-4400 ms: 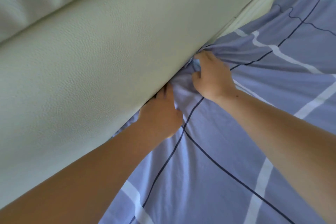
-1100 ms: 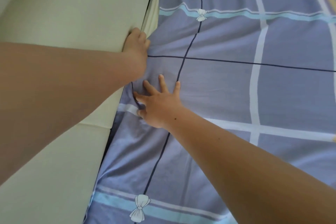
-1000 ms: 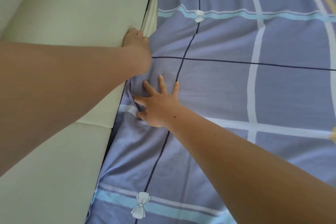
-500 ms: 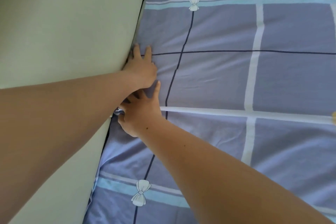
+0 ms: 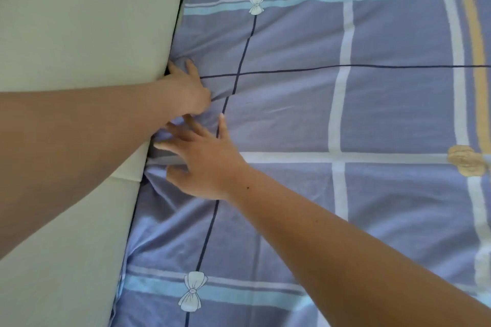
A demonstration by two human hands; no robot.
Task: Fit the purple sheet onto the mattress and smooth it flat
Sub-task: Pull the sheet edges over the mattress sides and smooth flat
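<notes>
The purple sheet [image 5: 292, 114] lies spread across the middle and right of the view. It is crossed by white, pale blue and dark lines, with a white bow [image 5: 256, 5] near the top and another [image 5: 192, 291] near the bottom. Its left edge runs down along a cream padded panel [image 5: 79, 21] and drops into the dark gap between the two.

The left hand [image 5: 186, 90] rests on the sheet right at that edge. Its fingers [image 5: 190, 68] lie fairly straight and point up along the gap; the one nearest the panel touches it. At the thumb side of this hand the cloth bunches into a short crease, but whether any cloth is pinched there cannot be told.

The right hand [image 5: 204, 162] lies just below it, palm down on the sheet. Its fingers [image 5: 174, 145] are spread wide and reach left toward the gap, their tips on a rumpled fold of cloth beside the panel. The thumb [image 5: 221, 125] points up, flat against the cloth. It holds nothing; it presses on the sheet.

Wrinkles fan out from under both hands and down the left edge. Farther right, around the yellow flower print [image 5: 466, 159], the cloth looks smooth.
</notes>
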